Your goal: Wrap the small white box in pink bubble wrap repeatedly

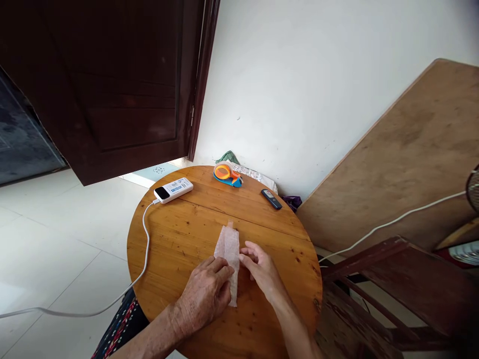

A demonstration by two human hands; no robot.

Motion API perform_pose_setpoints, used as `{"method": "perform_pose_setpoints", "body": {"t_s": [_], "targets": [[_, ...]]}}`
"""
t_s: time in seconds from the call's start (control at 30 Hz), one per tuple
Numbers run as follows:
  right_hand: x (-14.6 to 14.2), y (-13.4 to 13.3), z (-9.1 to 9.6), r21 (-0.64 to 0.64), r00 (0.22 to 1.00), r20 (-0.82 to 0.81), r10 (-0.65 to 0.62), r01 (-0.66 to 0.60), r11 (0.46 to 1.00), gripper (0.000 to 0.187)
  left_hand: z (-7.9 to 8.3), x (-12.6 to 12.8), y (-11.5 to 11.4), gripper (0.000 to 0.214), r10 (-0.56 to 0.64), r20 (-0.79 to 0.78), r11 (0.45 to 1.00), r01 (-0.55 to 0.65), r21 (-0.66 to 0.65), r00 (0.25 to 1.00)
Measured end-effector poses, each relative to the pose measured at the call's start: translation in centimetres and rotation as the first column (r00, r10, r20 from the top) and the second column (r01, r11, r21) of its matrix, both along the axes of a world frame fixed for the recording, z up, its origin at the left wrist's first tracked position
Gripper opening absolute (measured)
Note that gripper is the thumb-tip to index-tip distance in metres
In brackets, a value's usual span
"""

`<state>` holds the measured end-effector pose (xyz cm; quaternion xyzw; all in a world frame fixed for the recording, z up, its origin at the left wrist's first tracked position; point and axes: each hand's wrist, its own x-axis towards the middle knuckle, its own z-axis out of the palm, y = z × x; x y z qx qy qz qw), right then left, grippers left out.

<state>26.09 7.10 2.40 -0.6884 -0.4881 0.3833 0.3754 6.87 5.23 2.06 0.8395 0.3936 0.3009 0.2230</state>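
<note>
The left hand (209, 285) hides part of the white sheet (227, 242), its grip unclear; the right hand (259, 267) curves loosely, released.

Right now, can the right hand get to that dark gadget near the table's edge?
Probably yes: the right hand seems to hold nothing, and only wooden tabletop shows between it and the dark gadget. It would likely need to stretch forward, though.
</note>
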Motion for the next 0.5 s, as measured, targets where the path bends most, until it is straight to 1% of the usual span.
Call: {"method": "perform_pose_setpoints", "body": {"t_s": [0.07,0.13,0.23,0.3,0.37,0.5], "targets": [[-0.1,1.2,0.3,-0.089,0.997,-0.071,0.032,-0.038,0.995,0.062,-0.1,0.0,-0.1,0.028,0.007,0.011,1.000,-0.007,-0.003,1.000],[-0.4,2.2,0.5,-0.114,0.988,-0.132,0.075,-0.090,0.989,0.058,-0.3,0.0,-0.2,0.028,0.010,0.025,1.000,-0.010,-0.013,1.000],[-1.1,3.2,0.4,-0.058,0.962,-0.220,0.164,-0.181,0.982,0.040,-0.5,0.0,-0.3,0.030,0.019,0.044,1.000,-0.018,-0.019,0.999],[-1.5,3.5,0.2,0.001,0.952,-0.226,0.208,-0.213,0.977,0.029,-0.7,0.1,-0.2,0.032,0.026,0.050,1.000,-0.026,-0.014,0.998],[-1.8,3.7,-0.1,0.053,0.960,-0.181,0.213,-0.206,0.977,0.023,-0.8,0.2,0.0,0.033,0.038,0.056,0.999,-0.037,-0.012,0.998],[-2.5,3.6,-0.1,0.138,0.982,-0.119,0.150,-0.133,0.981,0.019,-1.0,0.5,0.7,0.035,0.070,0.061,0.997,-0.069,-0.022,0.996]]}}
